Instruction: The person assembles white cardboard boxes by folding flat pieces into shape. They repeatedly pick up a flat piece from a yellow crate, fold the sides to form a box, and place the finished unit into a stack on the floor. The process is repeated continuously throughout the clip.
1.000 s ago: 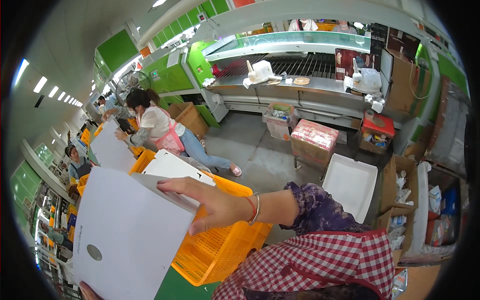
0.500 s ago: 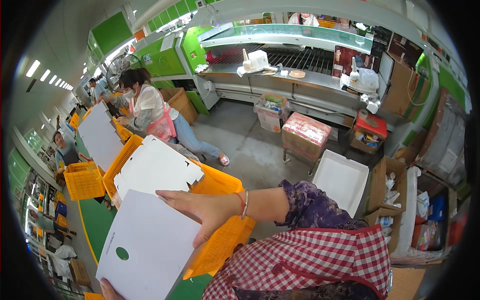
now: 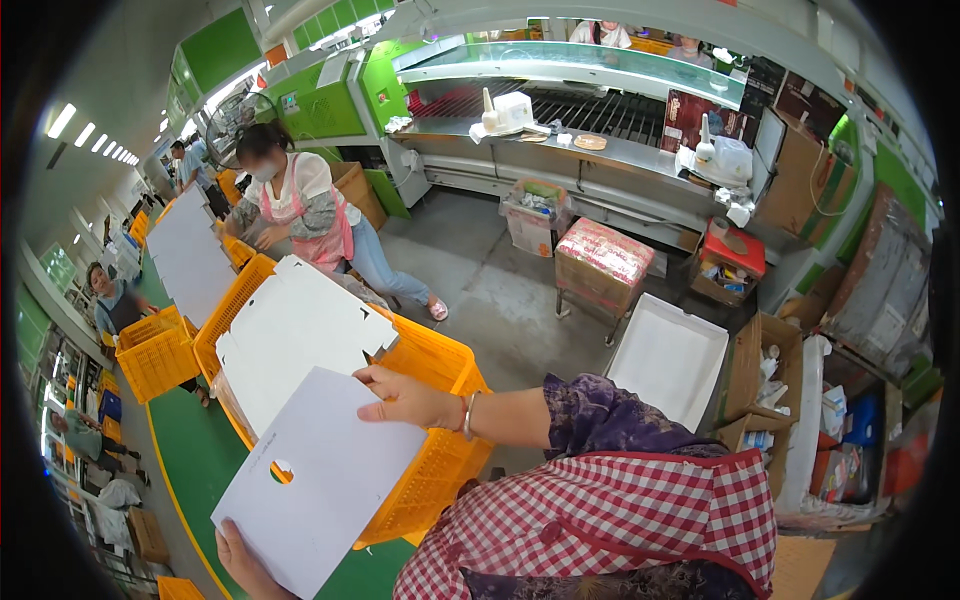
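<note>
A flat white card sheet (image 3: 330,470) with a round hole near its left side is held tilted in front of me, over an orange plastic crate (image 3: 430,470). My right hand (image 3: 410,398) grips its upper right corner, thumb on the face and the other fingers at the edge. At the lower left edge my left hand (image 3: 245,560) holds it, its fingers partly hidden. Just beyond, a larger white cardboard blank (image 3: 300,320) with notched edges lies across the orange crates, touching or close behind the sheet.
Another orange crate (image 3: 158,352) stands at the left, by the green floor strip (image 3: 180,450). A co-worker (image 3: 295,200) in a pink apron bends near more white sheets (image 3: 190,255). To the right are a taped carton (image 3: 603,258), a shallow white tray (image 3: 670,350) and boxes of scraps (image 3: 770,380).
The sheet has shifted right and turned, and the hole now shows orange crate and white instead of green. My right hand went from lying spread on the sheet to gripping its corner.
</note>
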`<action>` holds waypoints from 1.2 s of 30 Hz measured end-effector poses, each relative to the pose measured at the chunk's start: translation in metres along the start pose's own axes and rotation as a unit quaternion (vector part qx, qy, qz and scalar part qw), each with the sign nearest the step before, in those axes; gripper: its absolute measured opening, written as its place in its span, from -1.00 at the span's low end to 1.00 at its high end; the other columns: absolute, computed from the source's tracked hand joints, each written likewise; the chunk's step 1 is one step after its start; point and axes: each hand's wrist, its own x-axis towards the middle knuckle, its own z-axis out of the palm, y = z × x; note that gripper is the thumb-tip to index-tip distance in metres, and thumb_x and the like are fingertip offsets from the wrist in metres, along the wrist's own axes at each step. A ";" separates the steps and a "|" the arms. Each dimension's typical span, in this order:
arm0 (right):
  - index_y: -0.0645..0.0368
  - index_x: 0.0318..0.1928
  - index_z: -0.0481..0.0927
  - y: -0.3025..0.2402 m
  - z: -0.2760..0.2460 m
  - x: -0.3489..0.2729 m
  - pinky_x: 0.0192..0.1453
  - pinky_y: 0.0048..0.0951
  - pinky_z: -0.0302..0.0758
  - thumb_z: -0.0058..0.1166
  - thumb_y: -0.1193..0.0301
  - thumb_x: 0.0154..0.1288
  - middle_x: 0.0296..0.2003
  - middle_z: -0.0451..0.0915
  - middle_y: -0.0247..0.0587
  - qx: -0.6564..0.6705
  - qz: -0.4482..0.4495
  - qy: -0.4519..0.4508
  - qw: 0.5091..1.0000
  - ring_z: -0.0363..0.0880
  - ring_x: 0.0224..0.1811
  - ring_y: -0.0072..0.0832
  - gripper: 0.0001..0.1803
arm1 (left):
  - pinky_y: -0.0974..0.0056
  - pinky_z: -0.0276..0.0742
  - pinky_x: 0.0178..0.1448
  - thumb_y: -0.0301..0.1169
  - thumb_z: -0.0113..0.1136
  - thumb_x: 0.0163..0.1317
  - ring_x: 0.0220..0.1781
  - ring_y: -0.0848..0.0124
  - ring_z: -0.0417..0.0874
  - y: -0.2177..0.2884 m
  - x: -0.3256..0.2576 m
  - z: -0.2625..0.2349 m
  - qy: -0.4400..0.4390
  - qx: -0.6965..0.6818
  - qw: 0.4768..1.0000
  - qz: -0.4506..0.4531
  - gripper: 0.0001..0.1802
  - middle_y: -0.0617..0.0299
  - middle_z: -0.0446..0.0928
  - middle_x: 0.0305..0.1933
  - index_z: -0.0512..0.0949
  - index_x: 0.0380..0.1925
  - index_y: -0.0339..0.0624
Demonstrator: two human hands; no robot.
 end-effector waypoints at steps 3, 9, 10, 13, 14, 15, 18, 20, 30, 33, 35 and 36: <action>0.43 0.08 0.40 0.006 0.005 0.002 0.21 -0.44 0.29 0.11 0.19 0.28 0.16 0.30 -0.02 0.081 0.033 0.069 0.994 0.31 0.18 -0.42 -0.44 | 0.21 0.42 0.11 -0.12 0.07 0.21 0.08 0.26 0.47 0.003 -0.020 0.021 0.018 -0.048 0.998 0.024 -0.29 0.01 0.32 0.17 0.17 0.25 -0.33; 0.35 0.23 0.19 -0.001 0.020 0.014 0.18 -0.49 0.33 0.12 0.23 0.28 0.05 0.43 -0.16 0.093 0.082 0.056 0.991 0.37 0.10 -0.51 -0.34 | 0.18 0.24 0.31 -0.43 0.00 0.24 0.31 0.18 0.24 -0.017 -0.074 0.010 0.085 -0.006 0.995 0.044 -0.28 -0.05 0.08 0.37 -0.02 0.36 -0.35; 0.35 0.23 0.21 0.000 0.023 0.017 0.19 -0.49 0.32 0.13 0.22 0.28 0.06 0.42 -0.16 0.099 0.074 0.048 0.991 0.36 0.11 -0.52 -0.34 | 0.16 0.19 0.35 -0.46 0.02 0.20 0.35 0.17 0.19 -0.012 -0.083 0.016 0.089 -0.020 0.995 0.051 -0.22 -0.04 0.02 0.41 -0.07 0.38 -0.32; 0.33 0.21 0.28 -0.011 0.027 0.029 0.20 -0.48 0.31 0.10 0.17 0.30 0.06 0.44 -0.15 0.003 0.068 0.051 0.996 0.36 0.13 -0.51 -0.37 | 0.13 0.06 0.40 -0.46 0.11 0.09 0.40 0.17 0.09 0.001 -0.093 0.015 0.030 0.026 0.991 0.126 -0.14 0.02 -0.02 0.43 -0.04 0.38 -0.31; 0.35 0.18 0.32 -0.003 0.017 0.034 0.20 -0.46 0.31 0.07 0.11 0.30 0.04 0.47 -0.11 -0.078 0.063 0.062 0.993 0.39 0.11 -0.46 -0.36 | 0.14 -0.04 0.44 -0.43 0.20 0.02 0.42 0.17 0.03 0.005 -0.094 0.017 0.002 0.004 0.990 0.138 -0.07 0.03 -0.02 0.43 -0.04 0.38 -0.28; 0.35 0.18 0.32 -0.002 0.017 0.036 0.20 -0.46 0.32 0.06 0.09 0.29 0.04 0.47 -0.09 -0.110 0.060 0.052 0.991 0.40 0.11 -0.45 -0.35 | 0.15 -0.05 0.44 -0.42 0.22 0.01 0.43 0.19 0.02 0.002 -0.095 0.013 -0.020 0.001 0.989 0.148 -0.05 0.03 -0.04 0.44 -0.06 0.39 -0.28; 0.37 0.17 0.34 0.003 0.022 0.046 0.19 -0.43 0.33 0.07 0.02 0.26 0.05 0.49 -0.04 -0.134 0.079 0.069 0.985 0.41 0.11 -0.39 -0.30 | 0.18 0.03 0.39 -0.41 0.25 0.01 0.38 0.22 0.09 -0.005 -0.096 -0.004 -0.057 0.015 0.979 0.195 -0.08 0.02 0.01 0.41 -0.01 0.36 -0.27; 0.36 0.21 0.29 -0.004 0.029 0.047 0.19 -0.43 0.31 0.00 0.00 0.30 0.06 0.47 -0.07 -0.110 0.079 0.045 0.990 0.41 0.11 -0.39 -0.29 | 0.19 0.25 0.27 -0.42 0.25 0.02 0.25 0.21 0.29 -0.024 -0.089 -0.015 -0.044 0.052 0.971 0.229 -0.24 0.00 0.19 0.32 0.22 0.27 -0.30; 0.39 0.17 0.31 -0.020 0.043 0.055 0.02 -0.51 0.41 0.13 0.12 0.22 -0.13 0.53 -0.16 -0.017 0.105 0.075 0.991 0.46 -0.07 -0.52 -0.31 | 0.14 0.25 0.30 -0.12 0.41 -0.20 0.27 0.18 0.30 -0.058 -0.059 -0.040 -0.026 0.031 0.984 0.171 0.17 0.00 0.22 0.25 -0.05 0.34 -0.35; 0.40 0.15 0.33 -0.048 0.058 0.064 -0.06 -0.54 0.44 0.13 0.15 0.22 -0.17 0.55 -0.17 0.047 0.128 0.076 0.988 0.50 -0.14 -0.53 -0.35 | 0.16 0.28 0.28 -0.16 0.38 -0.15 0.23 0.18 0.36 -0.044 -0.070 -0.049 0.003 0.010 0.986 0.168 0.05 -0.01 0.29 0.21 0.05 0.29 -0.40; 0.39 0.13 0.35 -0.077 0.071 0.066 -0.08 -0.57 0.45 0.13 0.20 0.23 -0.17 0.55 -0.19 0.146 0.128 0.064 0.979 0.51 -0.16 -0.56 -0.39 | 0.18 0.30 0.26 -0.17 0.37 -0.11 0.20 0.21 0.39 -0.029 -0.075 -0.052 0.015 0.002 0.980 0.197 0.00 0.01 0.33 0.18 0.10 0.27 -0.40; 0.38 0.13 0.35 -0.087 0.078 0.067 -0.09 -0.57 0.45 0.13 0.21 0.23 -0.17 0.55 -0.20 0.164 0.132 0.052 0.976 0.52 -0.17 -0.57 -0.41 | 0.19 0.31 0.24 -0.16 0.37 -0.09 0.19 0.23 0.40 -0.020 -0.081 -0.056 0.022 0.009 0.978 0.208 -0.03 0.03 0.34 0.16 0.13 0.26 -0.39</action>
